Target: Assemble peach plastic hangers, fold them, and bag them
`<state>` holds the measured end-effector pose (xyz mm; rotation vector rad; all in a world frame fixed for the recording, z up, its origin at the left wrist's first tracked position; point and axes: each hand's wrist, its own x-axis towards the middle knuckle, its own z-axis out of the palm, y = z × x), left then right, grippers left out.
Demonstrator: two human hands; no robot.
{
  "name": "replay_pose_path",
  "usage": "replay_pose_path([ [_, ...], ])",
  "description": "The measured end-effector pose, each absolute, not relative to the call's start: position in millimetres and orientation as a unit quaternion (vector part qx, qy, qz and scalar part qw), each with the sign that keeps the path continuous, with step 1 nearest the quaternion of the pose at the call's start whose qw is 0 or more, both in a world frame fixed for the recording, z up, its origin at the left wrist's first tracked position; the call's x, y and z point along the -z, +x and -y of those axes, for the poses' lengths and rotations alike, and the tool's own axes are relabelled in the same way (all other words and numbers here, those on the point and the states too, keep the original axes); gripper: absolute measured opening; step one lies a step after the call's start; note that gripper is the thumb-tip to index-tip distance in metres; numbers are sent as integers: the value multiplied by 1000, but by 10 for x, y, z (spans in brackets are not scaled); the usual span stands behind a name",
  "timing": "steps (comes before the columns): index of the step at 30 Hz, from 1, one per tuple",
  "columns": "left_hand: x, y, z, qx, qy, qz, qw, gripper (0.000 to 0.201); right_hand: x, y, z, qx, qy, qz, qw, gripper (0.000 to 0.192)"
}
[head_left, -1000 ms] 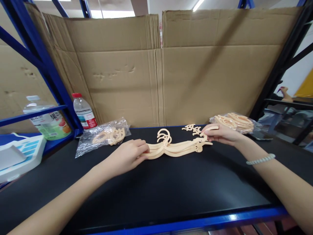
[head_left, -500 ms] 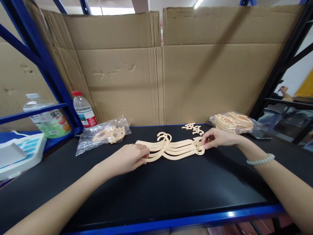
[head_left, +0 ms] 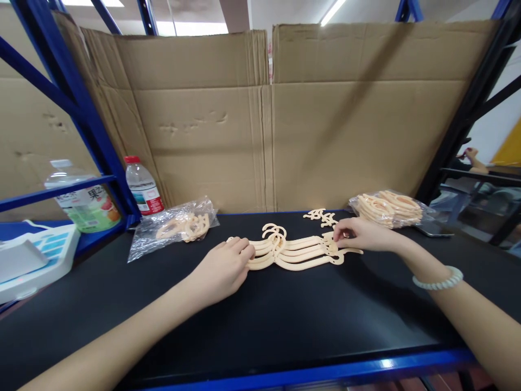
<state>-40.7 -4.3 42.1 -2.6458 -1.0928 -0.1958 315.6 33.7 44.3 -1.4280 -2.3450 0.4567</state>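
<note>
Several cream plastic hangers [head_left: 295, 251] lie stacked flat on the black table [head_left: 260, 320], hooks pointing away from me. My left hand [head_left: 223, 270] rests on the stack's left ends, fingers pinching them. At the stack's right ends my right hand [head_left: 362, 234], with a bead bracelet on its wrist, grips the hangers with its fingertips. A few small cream plastic pieces [head_left: 321, 217] lie just behind the stack.
A clear bag with hangers [head_left: 173, 228] lies at the left, another full bag [head_left: 388, 207] at the right. A water bottle [head_left: 142, 185] and a larger drink bottle [head_left: 83, 198] stand by the blue rack post. Cardboard sheets [head_left: 268, 119] wall the back. A white device [head_left: 32, 260] sits far left.
The hanger stack has been squared up: my right hand lowered a hanger end onto the pile and now presses the right ends, while my left hand stayed on the left ends.
</note>
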Motion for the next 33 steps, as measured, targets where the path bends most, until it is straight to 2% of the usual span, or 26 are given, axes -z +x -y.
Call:
replay_pose_path([
  [3,-317,-272,163,92,-898,413,121,21,-336,2891,-231,-83,-487,831,254,31],
  [5,-216,-199,238,113,-892,426,103,34,-217,2683,-143,-61,-482,829,276,52],
  [8,-81,-144,288,108,-879,455,95,50,-40,2432,-30,-57,-471,856,203,73],
  [11,-35,-140,250,56,-866,492,68,59,57,2322,5,-35,-479,866,140,81],
  [16,-86,-156,98,12,-847,530,46,61,85,2357,-103,-11,-504,859,87,82],
  [26,-53,-71,-156,37,-850,524,42,56,67,2447,-301,-8,-512,856,63,81],
  [29,-36,-77,-166,61,-851,521,41,55,-31,2542,-366,11,-502,861,83,70],
  [32,-12,-103,-157,103,-857,502,44,52,-182,2776,-505,106,-540,826,120,50],
  [33,-8,-111,-153,119,-861,493,45,51,-224,2876,-563,138,-575,799,109,45],
])
